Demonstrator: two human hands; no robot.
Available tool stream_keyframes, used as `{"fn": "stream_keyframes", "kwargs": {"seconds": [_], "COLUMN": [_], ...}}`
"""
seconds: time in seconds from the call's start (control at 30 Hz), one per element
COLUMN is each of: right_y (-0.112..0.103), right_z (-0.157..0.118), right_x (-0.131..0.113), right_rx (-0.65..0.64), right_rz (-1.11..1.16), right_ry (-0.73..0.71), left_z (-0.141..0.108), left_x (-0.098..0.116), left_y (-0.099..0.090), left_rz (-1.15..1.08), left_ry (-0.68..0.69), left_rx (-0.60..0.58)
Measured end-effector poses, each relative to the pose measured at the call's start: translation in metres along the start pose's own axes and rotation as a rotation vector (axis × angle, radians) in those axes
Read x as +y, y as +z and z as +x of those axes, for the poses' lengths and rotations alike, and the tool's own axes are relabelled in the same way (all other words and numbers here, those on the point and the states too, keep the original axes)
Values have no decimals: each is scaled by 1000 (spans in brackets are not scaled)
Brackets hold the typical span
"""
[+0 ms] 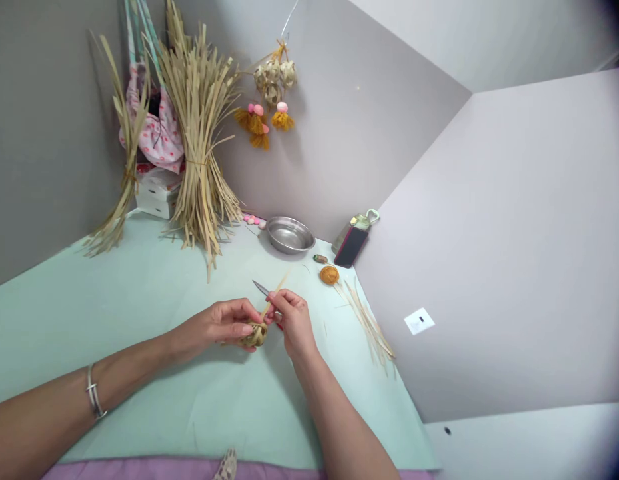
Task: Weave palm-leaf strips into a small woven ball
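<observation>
My left hand [229,322] is closed around a small woven straw ball [258,335], its fingertips pressing on the near side and top. A pale straw strip [267,308] rises from the ball, slanting up to the right. My right hand [290,315] pinches this strip between thumb and fingers. From the same hand a pointed metal blade [260,287] sticks out to the upper left, and a bit of red shows below the fingers; the rest of the tool is hidden in the palm. Both hands are just above the pale green tabletop [189,413].
A large bundle of straw strips [202,147] and a thinner bundle [126,173] lean at the back left. Behind my hands are a metal bowl [290,235], a phone [352,247] and a ball of orange thread [330,275]. Loose strips [369,323] lie right. Woven balls [272,73] hang on the wall.
</observation>
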State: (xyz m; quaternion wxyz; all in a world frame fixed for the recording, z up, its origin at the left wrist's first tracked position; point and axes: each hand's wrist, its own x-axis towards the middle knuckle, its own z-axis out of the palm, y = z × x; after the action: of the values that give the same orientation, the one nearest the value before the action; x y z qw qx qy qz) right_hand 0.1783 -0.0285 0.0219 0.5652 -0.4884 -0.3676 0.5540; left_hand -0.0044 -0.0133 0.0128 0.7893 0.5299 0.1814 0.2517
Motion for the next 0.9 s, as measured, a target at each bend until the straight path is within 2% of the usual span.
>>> {"fn": "stream_keyframes", "kwargs": {"seconds": [0.23, 0.43, 0.6, 0.7, 0.9], "right_y": [-1, -5, -12, -15, -7], "right_z": [0, 4, 9, 9, -3], "right_x": [1, 2, 0, -4, -12], "right_rx": [-9, 36, 57, -17, -278], "right_rz": [-22, -24, 22, 55, -41], "right_ry": [2, -14, -30, -2, -15], "left_z": [1, 0, -2, -2, 0], "left_x": [0, -4, 4, 10, 14], "left_y": [1, 5, 5, 2, -4], "left_rz": [21, 29, 68, 68, 110], "left_ry": [18, -25, -6, 24, 104], "left_rx": [-39, -86, -99, -60, 90]}}
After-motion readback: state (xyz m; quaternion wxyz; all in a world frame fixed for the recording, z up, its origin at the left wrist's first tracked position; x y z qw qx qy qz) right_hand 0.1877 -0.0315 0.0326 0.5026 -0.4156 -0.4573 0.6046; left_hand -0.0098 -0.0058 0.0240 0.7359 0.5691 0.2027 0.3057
